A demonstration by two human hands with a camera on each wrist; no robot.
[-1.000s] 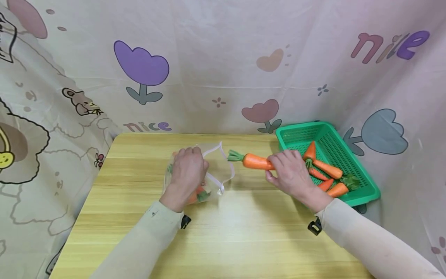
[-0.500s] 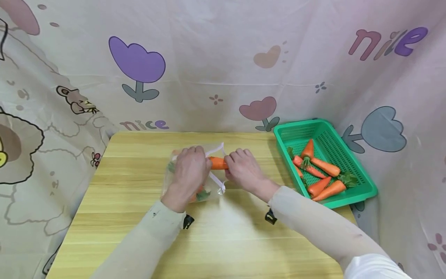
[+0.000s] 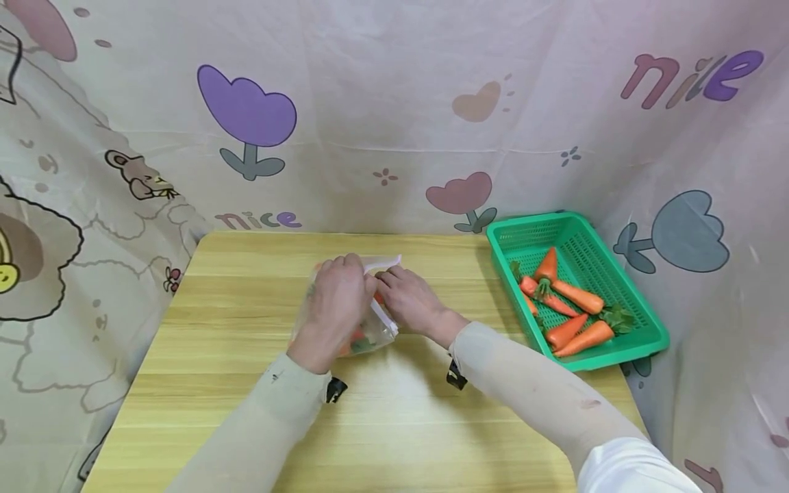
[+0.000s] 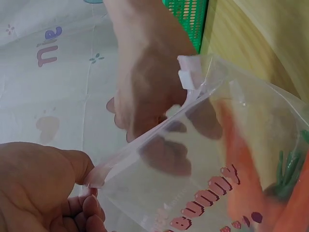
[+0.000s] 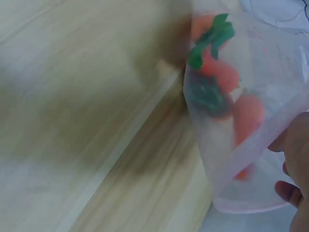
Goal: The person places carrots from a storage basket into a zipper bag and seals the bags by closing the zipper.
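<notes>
Left hand (image 3: 337, 291) pinches the rim of a clear slider-zip plastic bag (image 4: 207, 162), presumably bracing its mouth; orange tapered carrots (image 4: 241, 179) lie inside. Right hand (image 3: 411, 301): fingers inside mouth, grip indeterminable. Green perforated plastic basket (image 3: 588, 250), far right, corrals loose orange carrots (image 3: 577, 296).

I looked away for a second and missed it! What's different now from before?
The right hand moved left, away from the basket, to the bag, and slid its carrot inside. It seems to have let go, though the plastic blurs the view. The left hand still holds the bag's edge; the basket and the other carrots in it stayed put.
</notes>
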